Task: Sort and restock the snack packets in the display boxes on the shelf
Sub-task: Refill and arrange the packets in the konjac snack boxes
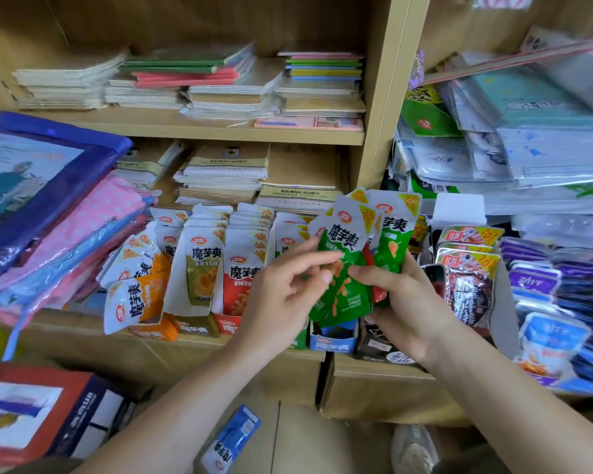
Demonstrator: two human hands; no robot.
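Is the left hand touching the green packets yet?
Touching. The head view shows the left hand pinching the near edge of the green packets that the right hand holds.

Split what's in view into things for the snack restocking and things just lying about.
For the job: green foil snack packets, gripped by right hand, pinched by left hand; red snack packets standing in the row; blue cardboard display box below the hands.
Lying about: stacked paper notebooks on shelves; pink dotted plastic folders; red-and-navy cardboard box.
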